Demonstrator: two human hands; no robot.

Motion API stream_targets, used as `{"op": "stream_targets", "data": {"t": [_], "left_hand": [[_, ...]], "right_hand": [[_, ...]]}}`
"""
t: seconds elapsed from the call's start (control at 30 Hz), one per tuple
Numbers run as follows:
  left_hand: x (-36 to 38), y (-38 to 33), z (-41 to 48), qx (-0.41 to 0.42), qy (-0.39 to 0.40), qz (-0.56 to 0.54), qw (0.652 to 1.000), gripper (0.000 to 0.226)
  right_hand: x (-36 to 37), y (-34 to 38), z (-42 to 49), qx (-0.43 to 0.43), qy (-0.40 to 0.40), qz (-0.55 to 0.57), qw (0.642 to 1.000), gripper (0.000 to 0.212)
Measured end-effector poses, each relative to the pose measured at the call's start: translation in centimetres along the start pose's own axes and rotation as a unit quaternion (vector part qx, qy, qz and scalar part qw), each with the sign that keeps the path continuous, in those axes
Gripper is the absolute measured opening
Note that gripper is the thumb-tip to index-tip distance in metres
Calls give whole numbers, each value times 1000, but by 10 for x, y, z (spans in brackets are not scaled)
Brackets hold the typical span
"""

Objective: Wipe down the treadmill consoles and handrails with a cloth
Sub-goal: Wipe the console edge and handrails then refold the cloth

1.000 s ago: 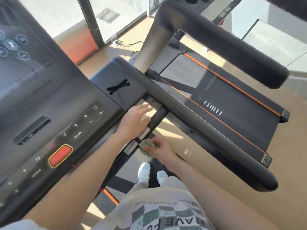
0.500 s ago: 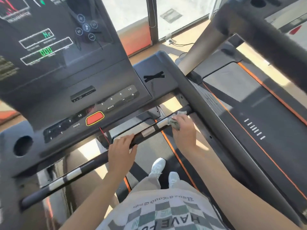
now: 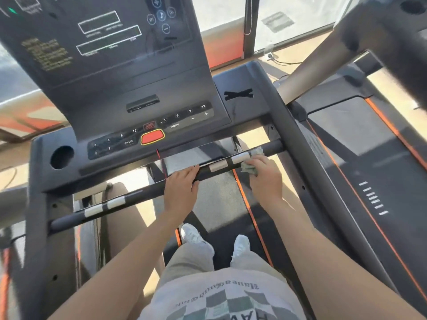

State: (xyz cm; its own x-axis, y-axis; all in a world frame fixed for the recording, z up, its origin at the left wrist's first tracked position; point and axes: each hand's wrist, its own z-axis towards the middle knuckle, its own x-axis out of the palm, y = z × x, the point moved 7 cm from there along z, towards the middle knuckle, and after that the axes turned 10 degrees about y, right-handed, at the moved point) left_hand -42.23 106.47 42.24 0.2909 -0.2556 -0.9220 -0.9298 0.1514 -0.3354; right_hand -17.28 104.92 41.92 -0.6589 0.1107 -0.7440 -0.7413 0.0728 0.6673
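**A:** What are the fingers of the right hand (image 3: 265, 179) doing?

**B:** They're curled tight round a bunched greenish cloth (image 3: 249, 168) and press it onto the treadmill's black crossbar (image 3: 143, 193). Cloth pokes out past the knuckles on the crossbar's far side and under the fingertips on its near side.

**A:** And the left hand (image 3: 181, 188)?

**B:** It's laid over the crossbar near its middle. The four fingers are close together and almost straight across the top, and the thumb is hooked against the near side.

**A:** Which way does the crossbar run?

**B:** Its long axis goes side to side in front of the person, slanting from lower left to upper right in the view. Its right end meets the side handrail (image 3: 300, 146).

**A:** Where along it is the cloth?

**B:** Toward the crossbar's right end, touching the outer of two silver sensor plates (image 3: 218, 165). The left hand is just left of that pair, so the plates lie between the hands.

**A:** The console (image 3: 129, 88)?

**B:** Beyond the crossbar, tilted upward, apart from both hands.
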Motion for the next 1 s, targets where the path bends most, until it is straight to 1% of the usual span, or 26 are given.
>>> {"op": "stream_targets", "data": {"t": [0.07,0.13,0.2,0.33,0.4,0.47,0.53,0.57,0.6,0.67,0.7,0.73,0.8,0.83,0.9,1.0], "left_hand": [[3,4,-2,14,0,18,1000,48],[7,7,-6,29,5,27,999,53],[11,9,-9,41,21,25,999,59],[13,17,-13,85,61,12,994,67],[6,25,-20,104,74,-42,991,66],[-4,37,-32,91,77,-129,984,62],[-15,55,-47,67,66,-203,975,58],[-20,64,-56,60,56,-239,968,55],[-24,73,-64,54,50,-284,956,51],[-31,92,-78,26,48,-374,926,48],[-33,102,-84,6,47,-406,913,47],[-36,110,-89,-10,46,-420,906,47],[-43,127,-97,-26,33,-409,912,43],[-45,138,-100,-32,22,-405,914,36],[-50,162,-107,-55,3,-422,905,23],[-61,199,-116,-107,-45,-424,898,14]], "right_hand": [[-8,-10,4,23,-22,-7,999,29],[-2,-2,4,20,-18,-11,1000,30],[14,22,0,-12,7,-8,1000,30],[54,81,-9,-75,82,3,994,25],[70,106,-14,-84,124,26,988,27],[82,129,-22,-87,169,66,979,31],[89,146,-29,-61,220,127,965,32],[93,152,-34,-35,245,168,954,32],[97,158,-40,-9,276,219,936,34],[109,169,-54,40,330,313,890,41],[113,175,-59,55,341,339,875,40],[117,180,-62,62,344,350,869,37],[124,189,-65,66,333,347,874,28],[126,194,-64,70,321,341,881,22],[130,200,-60,85,285,321,899,11],[140,208,-48,84,248,249,932,7]]}}
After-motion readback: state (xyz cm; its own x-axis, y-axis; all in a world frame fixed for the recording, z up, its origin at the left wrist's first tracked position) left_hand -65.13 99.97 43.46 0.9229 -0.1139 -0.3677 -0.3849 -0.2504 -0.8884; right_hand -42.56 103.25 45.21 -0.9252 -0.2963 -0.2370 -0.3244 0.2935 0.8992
